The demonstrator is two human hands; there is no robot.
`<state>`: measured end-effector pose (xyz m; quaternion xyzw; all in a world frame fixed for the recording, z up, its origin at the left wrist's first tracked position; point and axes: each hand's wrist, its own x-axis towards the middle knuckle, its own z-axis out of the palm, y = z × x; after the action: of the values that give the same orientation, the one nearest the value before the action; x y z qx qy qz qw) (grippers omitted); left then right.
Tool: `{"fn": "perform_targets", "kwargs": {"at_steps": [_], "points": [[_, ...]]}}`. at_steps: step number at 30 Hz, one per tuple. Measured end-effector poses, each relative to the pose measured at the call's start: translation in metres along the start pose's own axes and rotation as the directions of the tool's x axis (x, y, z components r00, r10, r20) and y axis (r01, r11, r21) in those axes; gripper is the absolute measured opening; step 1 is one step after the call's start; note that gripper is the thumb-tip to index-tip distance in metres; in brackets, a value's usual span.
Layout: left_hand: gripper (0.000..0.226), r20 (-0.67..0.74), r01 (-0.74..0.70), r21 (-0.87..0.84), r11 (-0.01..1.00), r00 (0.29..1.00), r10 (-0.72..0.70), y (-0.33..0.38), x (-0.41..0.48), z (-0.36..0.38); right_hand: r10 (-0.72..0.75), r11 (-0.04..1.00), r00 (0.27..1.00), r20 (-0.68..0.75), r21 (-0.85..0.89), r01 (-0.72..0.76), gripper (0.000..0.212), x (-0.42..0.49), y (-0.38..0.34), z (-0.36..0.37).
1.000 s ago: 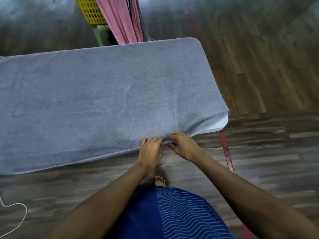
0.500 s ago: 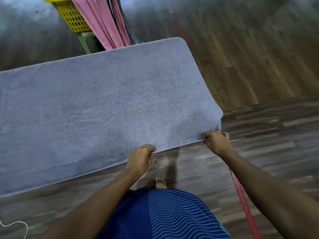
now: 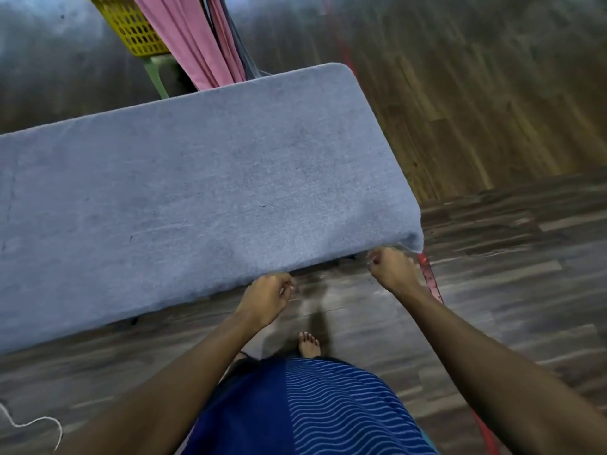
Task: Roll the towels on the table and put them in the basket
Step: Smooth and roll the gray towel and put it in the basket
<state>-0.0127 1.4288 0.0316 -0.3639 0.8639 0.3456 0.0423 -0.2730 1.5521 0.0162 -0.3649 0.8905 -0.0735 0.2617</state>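
Wood-look planks cover the floor [image 3: 492, 290], dull grey-brown on the near side and turning to a warmer brown stretch [image 3: 492, 110] further off to the right. A red strap [image 3: 430, 280] lies on the boards, running from near to far. By the floor's near left corner a thin white cord [image 3: 36, 421] curls loose. At the far side pink cloth [image 3: 193, 37] hangs beside a pale green furniture leg [image 3: 157, 73]. Cool light sheens the far left, too blurred to tell floor from wall
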Motion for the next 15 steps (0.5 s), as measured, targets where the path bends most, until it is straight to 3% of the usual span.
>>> {"fn": "perform_targets", "kwargs": {"at_steps": [8,15], "points": [[0.016,-0.213,0.13,-0.039,0.991,0.968,-0.135,-0.057,-0.024,-0.055,-0.195,0.974,0.979,0.057,0.127,0.187,0.016,0.015,-0.121,0.024],[0.017,-0.396,0.308,-0.166,0.937,0.849,-0.349,-0.151,-0.1,-0.111,-0.405,0.914,0.902,0.151,0.105,0.392,0.013,-0.007,-0.279,0.075]]}}
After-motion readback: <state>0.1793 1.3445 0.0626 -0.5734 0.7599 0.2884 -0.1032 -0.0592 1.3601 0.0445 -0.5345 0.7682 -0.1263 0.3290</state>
